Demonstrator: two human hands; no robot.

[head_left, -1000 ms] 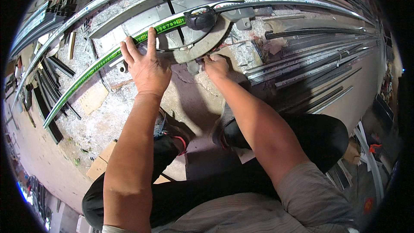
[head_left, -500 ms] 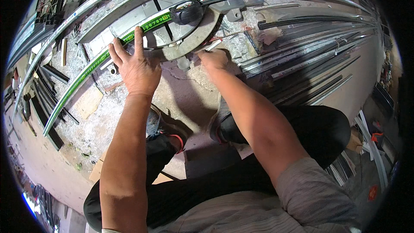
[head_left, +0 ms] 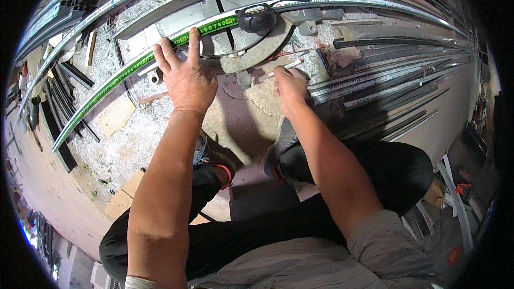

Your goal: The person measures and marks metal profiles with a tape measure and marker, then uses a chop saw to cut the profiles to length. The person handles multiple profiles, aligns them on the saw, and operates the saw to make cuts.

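Note:
My left hand [head_left: 188, 79] is open, its fingers spread and their tips resting on the green blade of a tape measure [head_left: 120, 77]. The blade curves down to the left along a long pale metal strip [head_left: 369, 1]. At the other end of the blade, the dark tape case [head_left: 257, 18] sits on the round grey base of what looks like a cutting saw [head_left: 243, 63]. My right hand [head_left: 290, 86] is closed around a slim white pen [head_left: 293, 64] with a reddish end, just in front of the base and apart from the strip.
Bundled metal strips [head_left: 385, 77] lie on the right. Dark offcuts [head_left: 59, 93] and more long profiles [head_left: 80, 29] are on the left. A raised metal fence [head_left: 160, 13] runs along the back of the saw base. Both shoes [head_left: 278, 150] stand close to the base.
The whole view has shifted, so the bench saw base appears farther right. My right hand has drawn back slightly from the base with the pen. My left fingers remain on the tape blade.

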